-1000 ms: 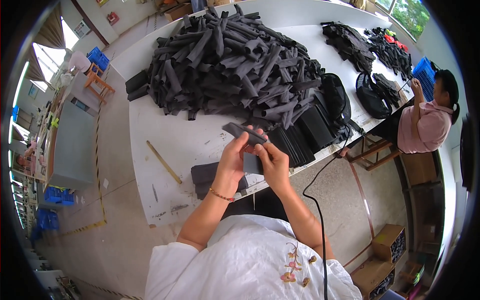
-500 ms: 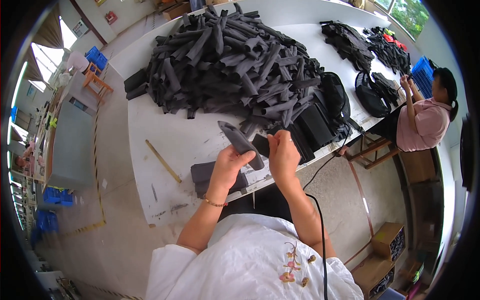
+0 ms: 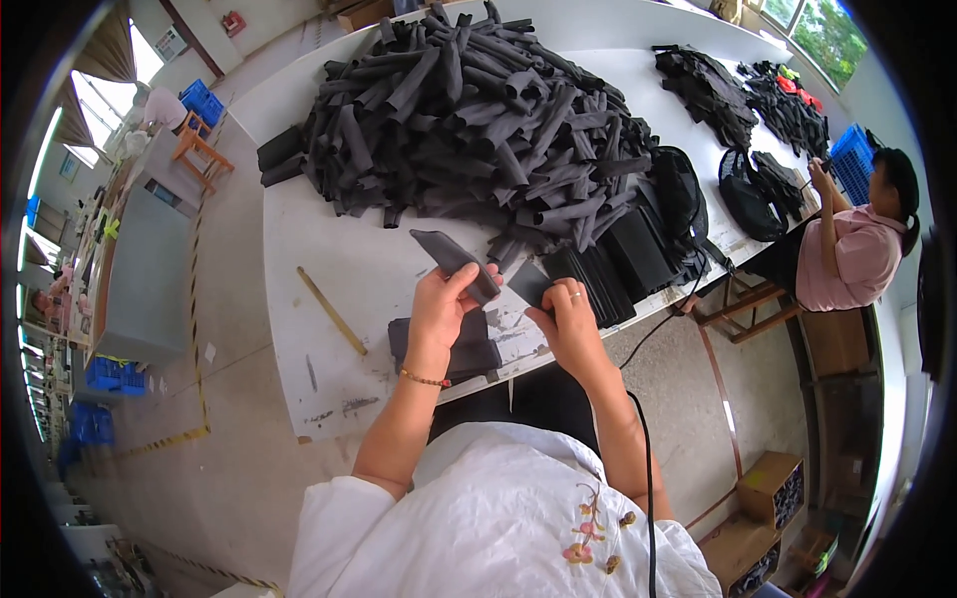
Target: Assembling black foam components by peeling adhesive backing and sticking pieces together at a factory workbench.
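Note:
My left hand (image 3: 439, 304) is closed around a dark grey fabric sleeve (image 3: 445, 253), which slants up and away to the left above the table. Pinched in my right hand (image 3: 572, 321) is a thin flat black panel (image 3: 528, 283), its free end toward the sleeve. A small gap separates the two pieces. Below my left hand, a stack of folded dark fabric pieces (image 3: 480, 349) lies at the near table edge, partly hidden by my wrist. Just beyond my right hand stands a row of black flat panels (image 3: 590, 285).
A big heap of dark fabric sleeves (image 3: 478, 120) covers the far table (image 3: 289, 234). A yellowish strip (image 3: 332, 311) lies at left. Black mesh bags (image 3: 680, 189) sit at right, and a black cable (image 3: 646, 429) passes my right arm. A co-worker (image 3: 847, 249) sits at far right.
My left hand has tilted the sleeve, so its near end no longer points toward me. My right hand has drawn slightly lower, with the panel still in its fingers. The whole view has shifted a little.

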Motion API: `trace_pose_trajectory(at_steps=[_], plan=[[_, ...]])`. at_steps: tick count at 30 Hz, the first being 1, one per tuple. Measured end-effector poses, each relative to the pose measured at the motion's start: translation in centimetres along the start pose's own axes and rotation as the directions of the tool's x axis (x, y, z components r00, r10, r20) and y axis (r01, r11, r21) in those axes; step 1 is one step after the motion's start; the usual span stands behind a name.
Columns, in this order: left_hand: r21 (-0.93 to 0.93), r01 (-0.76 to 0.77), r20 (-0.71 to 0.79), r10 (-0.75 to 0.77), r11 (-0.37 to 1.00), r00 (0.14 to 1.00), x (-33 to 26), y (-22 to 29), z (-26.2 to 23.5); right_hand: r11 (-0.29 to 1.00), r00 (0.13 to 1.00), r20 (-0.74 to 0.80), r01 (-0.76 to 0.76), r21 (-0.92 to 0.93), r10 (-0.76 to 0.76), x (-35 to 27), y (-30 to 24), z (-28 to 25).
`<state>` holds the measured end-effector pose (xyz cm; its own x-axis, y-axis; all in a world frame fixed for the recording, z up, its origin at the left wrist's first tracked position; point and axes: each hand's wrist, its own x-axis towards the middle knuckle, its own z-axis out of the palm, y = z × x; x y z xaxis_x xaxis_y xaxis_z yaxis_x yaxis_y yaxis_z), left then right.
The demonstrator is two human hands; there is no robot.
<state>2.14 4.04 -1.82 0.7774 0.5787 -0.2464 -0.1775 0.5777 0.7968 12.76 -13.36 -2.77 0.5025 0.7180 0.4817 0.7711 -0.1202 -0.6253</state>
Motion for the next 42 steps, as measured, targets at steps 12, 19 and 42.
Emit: trace_pose_trajectory(at_steps=[12,19,42], plan=[[-0.135,0.015,-0.103,-0.029,0.991,0.994,0.9,0.1,-1.2,0.998,0.994,-0.093,0.049,-0.028,-0.052,0.8,-3.3,-0.8],[-0.129,0.052,-0.079,-0.062,0.99,0.995,0.7,-0.3,-0.3,0.983,0.988,-0.116,0.085,-0.16,-0.104,1.3,-2.9,-0.1],[-0.073,-0.126,-0.116,0.117,0.989,0.986,-1.2,-0.2,1.5,0.936,0.965,-0.22,0.063,-0.346,-0.146,1.1,-4.2,1.2]])
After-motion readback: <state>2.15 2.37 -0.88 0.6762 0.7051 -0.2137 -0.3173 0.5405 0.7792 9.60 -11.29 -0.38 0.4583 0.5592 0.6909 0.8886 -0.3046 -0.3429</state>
